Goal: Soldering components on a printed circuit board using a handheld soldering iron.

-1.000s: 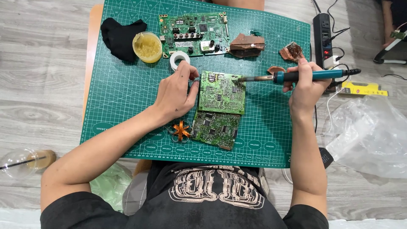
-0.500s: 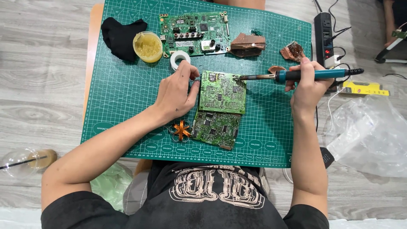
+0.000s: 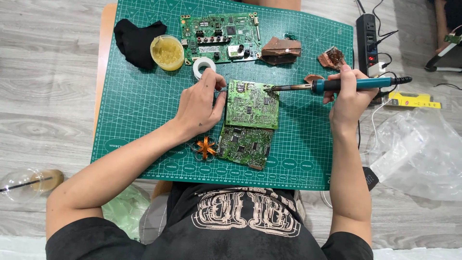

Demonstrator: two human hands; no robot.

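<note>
A small green circuit board (image 3: 252,104) lies flat in the middle of a big dark green cutting mat with white grid lines (image 3: 139,110). It rests partly on top of a second, darker green circuit board (image 3: 244,145), which sticks out below it, nearer the person.

The left hand (image 3: 199,106) lies on the mat, touching the left edge of the top board. The fingers curl at the board's upper corner, probably to keep it from sliding. I cannot tell if they pinch anything.

The right hand (image 3: 349,91) is wrapped tight around a soldering iron with a blue-green handle (image 3: 337,85). It holds the iron sideways like a fat pen, so the thin metal tip reaches the top edge of the board.

A small orange copper coil (image 3: 206,147) sits just beside the lower board. Further up the mat are a white roll of tape (image 3: 204,66), a round tub of yellow paste (image 3: 167,52), a black cloth (image 3: 137,41) and a long green circuit board with many parts (image 3: 220,38). A black power strip (image 3: 368,41) lies off the mat on the right, near the iron's cord.
</note>
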